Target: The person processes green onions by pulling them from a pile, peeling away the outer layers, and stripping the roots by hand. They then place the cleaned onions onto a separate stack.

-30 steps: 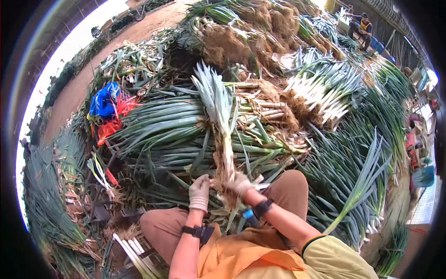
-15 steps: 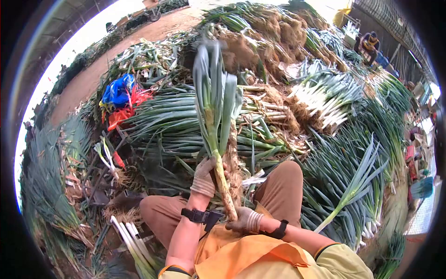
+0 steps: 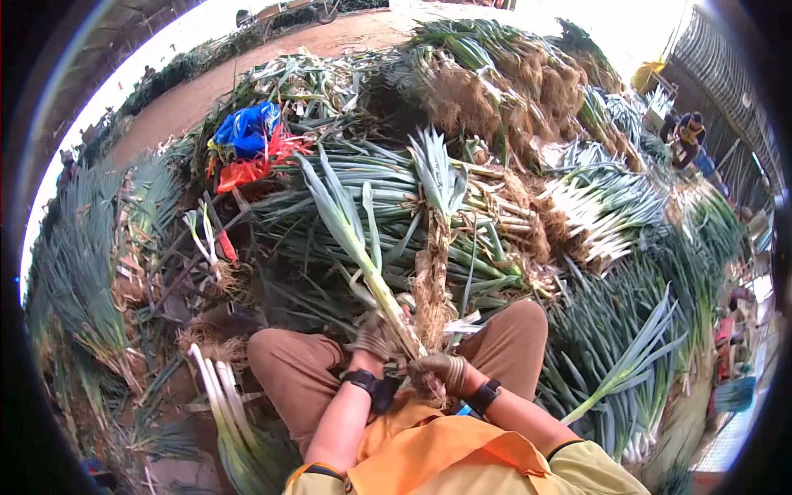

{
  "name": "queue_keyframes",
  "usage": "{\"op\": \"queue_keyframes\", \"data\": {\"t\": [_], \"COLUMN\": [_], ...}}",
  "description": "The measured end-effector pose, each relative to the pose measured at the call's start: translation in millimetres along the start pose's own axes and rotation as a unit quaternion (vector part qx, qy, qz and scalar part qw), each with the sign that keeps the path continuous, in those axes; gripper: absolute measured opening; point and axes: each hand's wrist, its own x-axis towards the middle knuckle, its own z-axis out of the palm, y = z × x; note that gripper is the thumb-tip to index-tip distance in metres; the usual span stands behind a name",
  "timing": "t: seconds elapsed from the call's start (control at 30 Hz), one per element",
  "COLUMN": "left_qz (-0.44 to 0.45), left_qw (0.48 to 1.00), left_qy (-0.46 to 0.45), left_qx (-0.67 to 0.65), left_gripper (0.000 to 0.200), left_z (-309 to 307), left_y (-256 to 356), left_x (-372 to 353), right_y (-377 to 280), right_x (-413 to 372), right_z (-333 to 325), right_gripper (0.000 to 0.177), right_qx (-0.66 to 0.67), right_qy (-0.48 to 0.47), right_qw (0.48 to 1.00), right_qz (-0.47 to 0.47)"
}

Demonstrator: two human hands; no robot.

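Between my knees, a long leek (image 3: 376, 285) with green leaves leans up and to the left. My right hand (image 3: 439, 373), gloved, is wrapped round its lower end near the roots. Close beside the stalk is my left hand (image 3: 375, 337), in a striped glove with curled fingers; its fingertips and any hold on the stalk are hard to make out. Behind the leek stands a brown, dry-skinned stalk (image 3: 431, 280) with leaves at its top. A heap of green leeks (image 3: 346, 194) lies just beyond my hands.
Trimmed white leeks (image 3: 590, 210) lie at the right, with more leeks (image 3: 610, 388) by my right knee. Blue bags (image 3: 247, 130) and red ties (image 3: 243, 173) rest at the upper left. Rooty bundles (image 3: 470, 103) are piled ahead. Another person (image 3: 690, 134) is at the far right.
The held leek has tilted left and moved lower. My right hand has shifted slightly right and up, my left hand down along the stalk. The whole view has shifted.
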Motion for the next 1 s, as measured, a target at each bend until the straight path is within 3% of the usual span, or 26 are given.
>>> {"op": "queue_keyframes", "data": {"t": [0.03,0.07,0.1,0.13,0.2,0.27,0.3,0.33,0.4,0.43,0.47,0.53,0.57,0.6,0.63,0.67,0.7,0.73,0.77,0.83,0.87,0.9,0.97,1.0], "left_qz": [0.003,0.07,0.137,0.204,0.171,0.173,0.161,0.113,0.115,0.096,0.097,0.086,0.086,0.065,0.06,0.083,0.119,0.157,0.119,0.109,0.126,0.171,0.247,0.276], "left_qw": [1.0,0.997,0.99,0.977,0.982,0.982,0.986,0.982,0.972,0.95,0.949,0.995,0.956,0.91,0.872,0.854,0.847,0.85,0.847,0.965,0.979,0.972,0.963,0.959], "left_qy": [-0.006,0.009,0.024,0.04,0.055,0.071,0.04,-0.088,-0.164,-0.255,-0.253,0.019,0.049,0.061,0.077,0.085,0.098,0.108,0.16,0.15,0.074,0.074,0.068,0.06], "left_qx": [-0.01,0.008,0.026,0.047,0.06,-0.019,-0.033,-0.122,-0.127,-0.156,-0.159,-0.039,0.276,0.404,0.479,0.506,0.509,0.492,0.492,0.184,-0.145,-0.143,-0.088,-0.033], "left_gripper": [0.024,0.025,0.027,0.029,0.031,0.043,0.042,0.036,0.034,0.031,0.031,0.028,0.025,0.026,0.027,0.028,0.029,0.03,0.035,0.039,0.04,0.038,0.035,0.034], "left_z": [16,26,37,49,66,69,67,60,63,62,62,60,25,-3,-40,-74,-102,-124,-106,-65,-34,33,70,50], "left_y": [11,21,31,42,49,50,49,44,32,29,26,19,10,-4,-27,-45,-52,-50,-28,25,51,70,97,108], "left_x": [4,8,12,16,22,31,30,24,12,11,7,-5,9,18,35,48,56,64,50,23,9,-32,-50,-41], "right_y": [2,9,15,19,13,5,3,2,13,19,20,18,10,3,3,-5,-15,-20,-19,-13,-7,-4,8,10], "right_x": [-8,-13,-15,-17,-25,-24,-22,-21,-24,-27,-31,-32,-28,-22,-8,-5,-5,-6,-7,-9,-5,-2,3,-1], "right_z": [6,10,10,13,29,28,21,17,14,7,6,8,12,16,2,13,32,43,44,43,35,28,20,31], "right_gripper": [0.021,0.022,0.022,0.024,0.021,0.021,0.022,0.022,0.025,0.026,0.026,0.027,0.027,0.027,0.024,0.024,0.023,0.023,0.022,0.025,0.027,0.027,0.034,0.038], "right_qx": [0.121,0.239,0.273,0.266,0.216,0.1,-0.04,-0.18,-0.101,0.014,0.129,0.152,0.115,0.074,0.09,0.087,-0.086,-0.251,-0.304,-0.387,-0.414,-0.414,-0.647,-0.532], "right_qy": [-0.107,-0.211,-0.242,-0.242,-0.171,-0.051,0.025,0.099,0.081,0.0,-0.081,-0.087,-0.054,-0.025,-0.097,-0.103,0.023,0.15,0.17,0.189,0.197,0.199,0.24,0.21], "right_qw": [0.987,0.948,0.931,0.933,0.96,0.99,0.991,0.965,0.982,0.995,0.987,0.984,0.991,0.996,0.991,0.991,0.995,0.952,0.931,0.892,0.873,0.873,0.691,0.771], "right_qz": [0.006,0.013,0.006,-0.001,-0.05,-0.082,-0.126,-0.164,-0.137,-0.096,-0.053,-0.043,-0.047,-0.053,-0.004,-0.004,-0.049,-0.088,-0.113,-0.139,-0.167,-0.164,-0.213,-0.279]}}
